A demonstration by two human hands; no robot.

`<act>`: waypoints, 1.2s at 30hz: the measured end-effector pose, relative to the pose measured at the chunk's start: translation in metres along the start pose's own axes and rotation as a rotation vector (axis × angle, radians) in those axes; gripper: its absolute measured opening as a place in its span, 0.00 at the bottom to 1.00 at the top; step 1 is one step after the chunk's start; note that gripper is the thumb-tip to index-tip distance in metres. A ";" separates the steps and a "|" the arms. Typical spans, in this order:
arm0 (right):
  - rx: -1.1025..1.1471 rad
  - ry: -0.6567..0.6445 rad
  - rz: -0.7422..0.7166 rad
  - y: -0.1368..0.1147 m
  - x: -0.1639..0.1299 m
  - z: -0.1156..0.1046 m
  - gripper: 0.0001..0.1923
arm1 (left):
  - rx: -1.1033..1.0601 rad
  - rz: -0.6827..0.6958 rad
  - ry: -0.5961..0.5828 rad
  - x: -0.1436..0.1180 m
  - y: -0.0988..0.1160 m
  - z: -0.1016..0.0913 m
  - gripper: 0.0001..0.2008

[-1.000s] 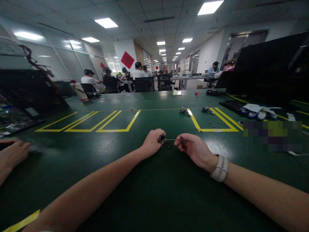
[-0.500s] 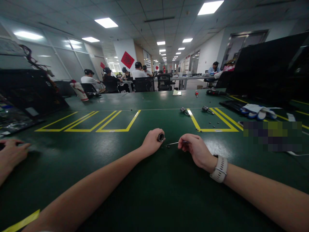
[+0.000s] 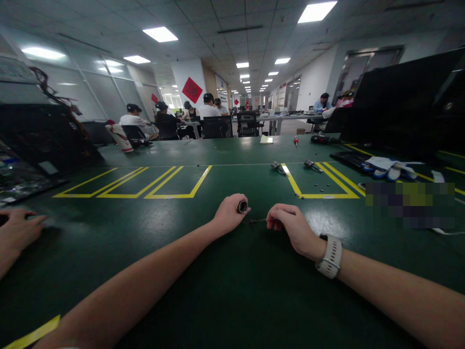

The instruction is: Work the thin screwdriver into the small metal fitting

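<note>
My left hand (image 3: 228, 215) is wrapped around a short metal cylinder (image 3: 242, 207), whose dark round opening faces me. Just to its right, my right hand (image 3: 288, 224) pinches a thin metal rod-like tool (image 3: 260, 221), its handle hidden in the fingers. The rod points left, low over the green table (image 3: 232, 281), and its tip meets a tiny dark piece (image 3: 252, 221) too small to name. Beyond my right hand lie two metal parts with shafts, one left (image 3: 278, 168) and one right (image 3: 313, 166), and several small dark pieces (image 3: 316, 184).
Another person's hand (image 3: 23, 235) rests at the left edge. Gloves (image 3: 388, 167) lie at right, before a large black panel (image 3: 407, 102). A red-handled tool (image 3: 296, 141) and a dark tool (image 3: 323, 139) lie farther back. Yellow tape (image 3: 170, 196) marks the table; people sit beyond.
My right hand has shifted slightly left and down, and the rod's tip has lowered onto the tiny piece. My left hand keeps its hold on the cylinder, almost still.
</note>
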State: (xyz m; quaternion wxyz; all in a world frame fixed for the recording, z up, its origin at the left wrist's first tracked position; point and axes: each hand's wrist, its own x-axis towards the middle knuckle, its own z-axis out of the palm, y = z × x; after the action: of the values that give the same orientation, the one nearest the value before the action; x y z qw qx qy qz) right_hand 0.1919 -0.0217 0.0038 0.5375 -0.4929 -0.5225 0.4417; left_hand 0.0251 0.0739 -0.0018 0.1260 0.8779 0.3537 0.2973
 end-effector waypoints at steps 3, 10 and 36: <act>-0.138 -0.074 -0.078 -0.001 -0.003 -0.002 0.11 | 0.005 0.005 -0.004 0.000 0.000 0.000 0.05; -0.431 -0.152 -0.265 -0.008 -0.011 0.002 0.12 | -0.009 0.062 -0.085 -0.001 0.002 0.001 0.09; 0.035 0.195 -0.003 0.004 0.005 0.001 0.07 | -0.177 -0.009 -0.392 0.004 -0.013 -0.023 0.19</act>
State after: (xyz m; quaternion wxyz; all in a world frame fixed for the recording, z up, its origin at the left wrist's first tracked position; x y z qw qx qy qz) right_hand 0.1917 -0.0167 0.0001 0.5949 -0.5234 -0.4607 0.3999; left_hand 0.0061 0.0866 0.0128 0.2703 0.9028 0.2990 0.1501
